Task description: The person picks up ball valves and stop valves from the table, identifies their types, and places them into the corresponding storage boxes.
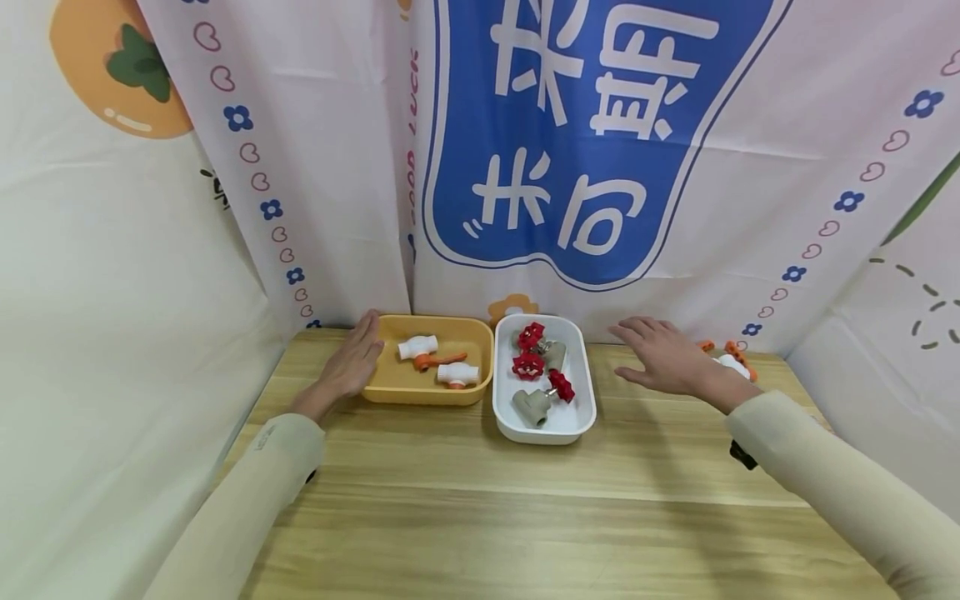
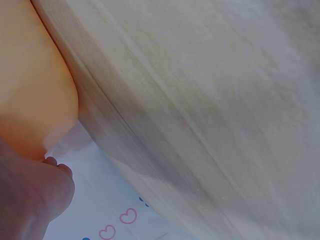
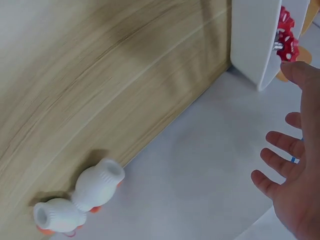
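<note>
My left hand [image 1: 356, 358] lies along the left end of a yellow tray [image 1: 427, 398], fingers extended at its wall; the left wrist view shows the hand [image 2: 35, 195] beside the tray's side [image 2: 35, 75]. Inside are white ball valves [image 1: 458, 373] with orange handles. Touching the yellow tray on its right is a white tray [image 1: 543, 435] holding grey valves [image 1: 534, 407] with red handwheels [image 1: 528, 365]. To the right of the white tray, my right hand [image 1: 663, 358] is held over the table with spread fingers and holds nothing.
More white valves [image 3: 97, 185] with orange parts lie at the table's back right, partly hidden behind the right forearm in the head view. A printed white curtain [image 1: 337, 167] hangs right behind the trays. The wooden table [image 1: 480, 517] extends in front of them.
</note>
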A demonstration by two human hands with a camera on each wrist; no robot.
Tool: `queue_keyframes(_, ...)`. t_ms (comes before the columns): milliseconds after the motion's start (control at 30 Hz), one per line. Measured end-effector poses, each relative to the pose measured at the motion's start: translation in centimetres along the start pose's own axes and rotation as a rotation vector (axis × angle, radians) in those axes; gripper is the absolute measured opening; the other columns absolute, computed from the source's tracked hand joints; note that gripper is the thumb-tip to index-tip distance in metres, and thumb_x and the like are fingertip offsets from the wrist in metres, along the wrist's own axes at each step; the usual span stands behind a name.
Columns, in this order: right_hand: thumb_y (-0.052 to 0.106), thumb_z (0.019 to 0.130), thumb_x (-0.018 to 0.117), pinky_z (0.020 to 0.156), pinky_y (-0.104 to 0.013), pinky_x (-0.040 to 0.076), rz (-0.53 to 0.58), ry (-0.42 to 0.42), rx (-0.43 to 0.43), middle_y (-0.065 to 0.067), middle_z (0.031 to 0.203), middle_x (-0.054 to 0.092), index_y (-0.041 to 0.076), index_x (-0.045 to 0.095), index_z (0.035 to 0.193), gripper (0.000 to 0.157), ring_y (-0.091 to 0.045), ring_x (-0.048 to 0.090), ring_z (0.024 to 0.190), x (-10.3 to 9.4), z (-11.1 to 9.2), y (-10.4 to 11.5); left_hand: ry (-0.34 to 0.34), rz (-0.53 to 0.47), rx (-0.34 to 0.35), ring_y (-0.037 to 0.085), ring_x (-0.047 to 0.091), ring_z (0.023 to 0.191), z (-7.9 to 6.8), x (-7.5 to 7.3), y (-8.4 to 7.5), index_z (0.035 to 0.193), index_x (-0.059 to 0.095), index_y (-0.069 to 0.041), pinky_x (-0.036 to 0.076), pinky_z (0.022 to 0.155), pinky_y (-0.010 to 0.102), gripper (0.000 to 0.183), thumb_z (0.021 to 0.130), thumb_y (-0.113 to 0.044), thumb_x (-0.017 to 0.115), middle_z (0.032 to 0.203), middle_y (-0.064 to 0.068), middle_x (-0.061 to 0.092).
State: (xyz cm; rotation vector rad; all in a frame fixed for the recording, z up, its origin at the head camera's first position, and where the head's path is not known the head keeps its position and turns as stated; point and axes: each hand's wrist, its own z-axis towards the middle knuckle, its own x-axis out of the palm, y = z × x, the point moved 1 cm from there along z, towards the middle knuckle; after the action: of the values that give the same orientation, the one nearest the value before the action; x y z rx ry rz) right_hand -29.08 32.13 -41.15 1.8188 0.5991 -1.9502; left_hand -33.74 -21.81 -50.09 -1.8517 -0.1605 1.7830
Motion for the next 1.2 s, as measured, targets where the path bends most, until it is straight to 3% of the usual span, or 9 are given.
queue_keyframes(567, 0.037, 0.096, 0.077, 0.116, -0.071, 0.038, 0.058, 0.054, 0.014, -0.03, 0.154, 0.051, -0.001, 0.049, 0.154, 0.075, -0.053, 0.046, 0.142, 0.8, -2.4, -4.7, 0.005, -0.009, -0.004, 0.038, -0.005, 0.164, -0.1, 0.1, 0.1, 0.166, -0.005, 0.004, 0.0, 0.133, 0.052, 0.062, 0.116, -0.027, 0.018, 0.176, 0.02, -0.01)
queue_keyframes(833, 0.026, 0.092, 0.081, 0.114, -0.075, 0.036, 0.139, 0.128, 0.099, -0.034, 0.159, 0.042, -0.001, 0.043, 0.158, 0.081, -0.057, 0.04, 0.143, 1.5, -3.4, -6.7, -0.007, -0.011, 0.007, 0.04, -0.004, 0.163, -0.1, 0.0, 0.0, 0.166, -0.003, 0.005, 0.001, 0.133, 0.053, 0.064, 0.116, -0.031, 0.014, 0.176, 0.021, -0.008)
queue_keyframes(1200, 0.019, 0.088, 0.081, 0.11, -0.079, 0.038, 0.16, 0.144, 0.161, -0.035, 0.158, 0.041, -0.003, 0.042, 0.158, 0.083, -0.059, 0.038, 0.143, 2.4, -4.4, -8.2, 0.002, -0.021, -0.01, 0.038, -0.006, 0.164, -0.2, 0.0, 0.0, 0.166, -0.005, 0.003, 0.0, 0.133, 0.052, 0.062, 0.116, -0.027, 0.017, 0.176, 0.019, -0.011)
